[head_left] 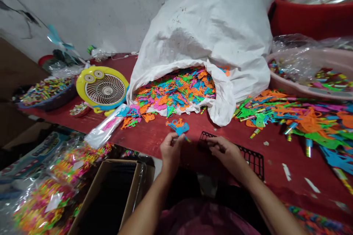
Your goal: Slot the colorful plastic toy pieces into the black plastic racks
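My left hand (171, 150) pinches a small flat blue plastic toy piece (182, 129) between thumb and forefinger. Just behind it, several orange pieces (176, 121) lie on the red tabletop (146, 137). My right hand (224, 152) reaches over a black plastic grid tray (255, 161), its fingers curled in near the tray's far end. Whatever those fingers may hold is hidden. Ahead of both hands, a white sack (209, 25) lies with its mouth open, showing a heap of bright plastic pieces (179, 90).
A yellow fan (106, 90) stands left of the sack, a clear plastic bag (106, 126) before it. More pieces and foil-wrapped tubes (309, 147) spread at right, below a pink basin (311, 64). An open cardboard box (103, 191) and filled bags (41, 203) sit lower left.
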`<state>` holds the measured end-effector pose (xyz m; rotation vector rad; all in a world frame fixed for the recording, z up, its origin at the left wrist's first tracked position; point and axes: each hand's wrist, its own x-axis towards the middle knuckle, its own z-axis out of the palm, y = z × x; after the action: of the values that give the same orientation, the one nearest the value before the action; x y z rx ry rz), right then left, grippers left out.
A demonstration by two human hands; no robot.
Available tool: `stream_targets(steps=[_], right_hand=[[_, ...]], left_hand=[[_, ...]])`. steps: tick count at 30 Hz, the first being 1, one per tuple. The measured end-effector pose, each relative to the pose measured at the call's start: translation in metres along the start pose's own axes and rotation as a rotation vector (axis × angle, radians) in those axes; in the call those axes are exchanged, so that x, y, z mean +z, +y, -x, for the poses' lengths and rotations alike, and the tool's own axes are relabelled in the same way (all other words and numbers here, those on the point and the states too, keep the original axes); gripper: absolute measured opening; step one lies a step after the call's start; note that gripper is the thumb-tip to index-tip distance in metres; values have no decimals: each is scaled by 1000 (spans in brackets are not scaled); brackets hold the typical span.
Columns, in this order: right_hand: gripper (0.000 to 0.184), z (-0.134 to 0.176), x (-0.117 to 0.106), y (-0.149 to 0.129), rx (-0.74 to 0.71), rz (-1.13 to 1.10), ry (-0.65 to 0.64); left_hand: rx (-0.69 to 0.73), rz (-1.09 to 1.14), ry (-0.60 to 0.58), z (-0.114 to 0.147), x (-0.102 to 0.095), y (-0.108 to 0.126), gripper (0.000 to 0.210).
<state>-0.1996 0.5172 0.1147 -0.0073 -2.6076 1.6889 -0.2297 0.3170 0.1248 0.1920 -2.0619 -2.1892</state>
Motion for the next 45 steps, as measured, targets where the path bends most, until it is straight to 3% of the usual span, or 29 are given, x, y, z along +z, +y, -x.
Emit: stream_targets(steps=[3, 10, 20, 26, 31, 38, 42, 45], right_hand=[[28, 8, 0, 8, -4, 18, 116], [23, 9, 3, 12, -15, -36, 291], [22, 11, 2, 13, -15, -226, 332], [22, 11, 2, 16, -52, -221, 352], [21, 11, 4, 19, -54, -211, 345], [22, 9, 9, 15, -52, -190, 336], [26, 19, -9, 12, 36, -231, 270], [28, 26, -43, 22, 38, -77, 350]], left_hand=[[-61, 95, 28, -5, 2, -4, 29], [-25, 46, -91, 9, 21, -12, 26], [175, -303, -111, 19, 27, -21, 23], [424, -535, -150, 21, 27, -29, 17], [576, -625, -115, 22, 27, -37, 12], [609, -665, -48, 26, 31, -51, 11], [558, -628, -67, 25, 31, -53, 11], [569, -735, -134, 22, 32, -50, 11]])
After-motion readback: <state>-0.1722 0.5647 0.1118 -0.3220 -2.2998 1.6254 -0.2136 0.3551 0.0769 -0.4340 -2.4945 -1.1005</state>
